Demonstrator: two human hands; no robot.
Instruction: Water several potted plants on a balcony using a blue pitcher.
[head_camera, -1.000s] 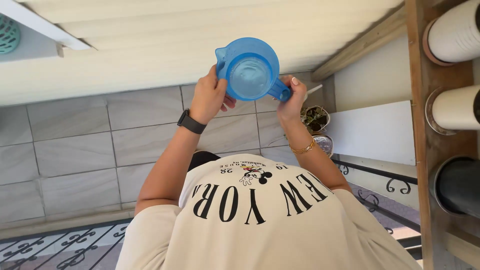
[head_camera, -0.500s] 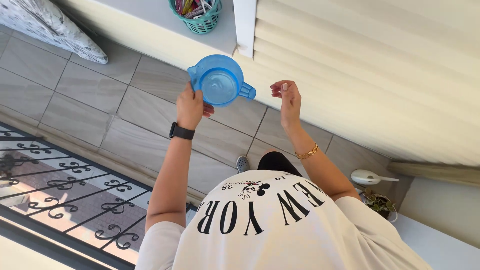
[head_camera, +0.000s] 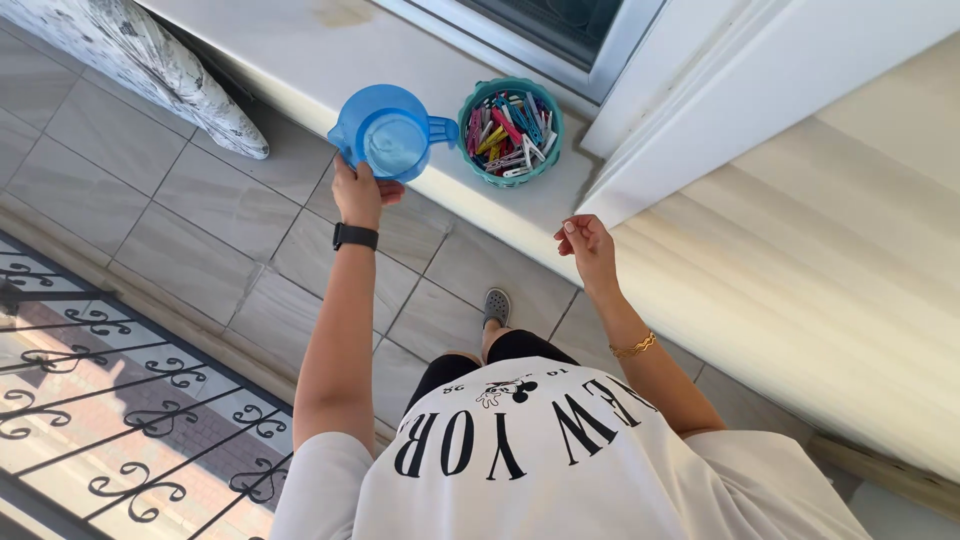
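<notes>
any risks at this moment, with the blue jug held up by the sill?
1. The left hand grips the blue jug by its rim only, with liquid inside; a tilt could spill it onto the white sill.
2. The jug's handle sits very close to the teal peg basket; a nudge might push it along the sill.
3. The right hand is free, giving no support.

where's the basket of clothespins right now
In the head view, the teal basket of clothespins sits on the white window ledge, top centre. The blue jug in the left hand is just to its left.
</notes>
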